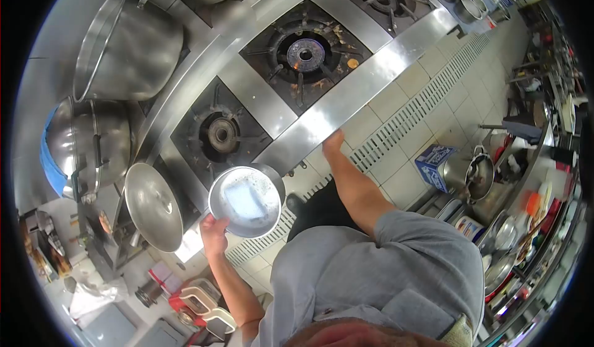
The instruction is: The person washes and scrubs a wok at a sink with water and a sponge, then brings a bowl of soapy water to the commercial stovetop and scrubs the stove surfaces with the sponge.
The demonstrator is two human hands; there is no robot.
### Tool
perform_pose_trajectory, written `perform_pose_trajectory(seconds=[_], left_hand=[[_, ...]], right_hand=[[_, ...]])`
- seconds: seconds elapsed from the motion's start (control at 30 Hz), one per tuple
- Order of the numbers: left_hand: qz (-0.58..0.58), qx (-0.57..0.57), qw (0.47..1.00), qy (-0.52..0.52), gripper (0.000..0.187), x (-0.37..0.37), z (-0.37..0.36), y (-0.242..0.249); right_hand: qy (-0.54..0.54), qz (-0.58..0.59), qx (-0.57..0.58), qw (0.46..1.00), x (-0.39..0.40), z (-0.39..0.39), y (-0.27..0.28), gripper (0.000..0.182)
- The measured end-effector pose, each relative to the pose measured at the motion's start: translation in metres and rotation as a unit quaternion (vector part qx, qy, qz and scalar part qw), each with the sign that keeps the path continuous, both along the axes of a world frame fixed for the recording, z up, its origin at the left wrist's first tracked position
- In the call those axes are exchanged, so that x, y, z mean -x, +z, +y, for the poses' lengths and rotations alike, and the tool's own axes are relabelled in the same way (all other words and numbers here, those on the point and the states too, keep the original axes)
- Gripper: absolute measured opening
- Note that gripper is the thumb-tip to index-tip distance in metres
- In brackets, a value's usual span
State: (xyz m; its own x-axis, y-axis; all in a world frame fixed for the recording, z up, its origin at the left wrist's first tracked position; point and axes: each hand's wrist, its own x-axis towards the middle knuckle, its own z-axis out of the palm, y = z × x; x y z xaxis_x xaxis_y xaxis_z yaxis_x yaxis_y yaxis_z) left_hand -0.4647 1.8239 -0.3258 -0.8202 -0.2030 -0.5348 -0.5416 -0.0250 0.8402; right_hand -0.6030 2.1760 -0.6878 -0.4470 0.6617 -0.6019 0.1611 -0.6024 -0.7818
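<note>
My left hand (214, 232) is closed on the rim or handle side of a round metal pot (276, 214). A pale, bluish-white rectangular block (245, 199) lies inside the pot; I cannot make out what it is. The pot is beside the stove's front edge, near the left burner (221, 133). My right hand (334, 141) reaches to the steel front of the stove (318, 121), below the middle burner (305, 55). Its fingers are mostly hidden by the stove's edge. A small orange glow shows at the middle burner.
A large stockpot (139, 50) stands at the upper left. A big round lid (153, 208) leans left of the held pot. A floor drain grate (414, 115) runs along the tiles. Behind on the right are a blue box (434, 163) and a crowded shelf with bowls (506, 234).
</note>
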Motion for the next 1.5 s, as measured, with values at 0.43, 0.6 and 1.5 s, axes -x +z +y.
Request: perform_pose_trajectory(seconds=[0.43, 0.6, 1.5], left_hand=[[-0.017, 0.038, 0.997, 0.064, 0.018, -0.006, 0.074, 0.012], [0.029, 0.013, 0.999, -0.022, 0.017, 0.002, 0.078, 0.0], [0.063, 0.02, 0.986, -0.15, 0.012, 0.263, 0.427, -0.005]], right_hand=[[0.178, -0.16, 0.308, 0.921, 0.005, 0.026, 0.05, 0.044], [0.421, -0.269, 0.232, 0.835, -0.019, 0.082, 0.102, 0.07], [0.491, -0.098, -0.162, 0.85, -0.072, 0.536, 0.23, 0.033]])
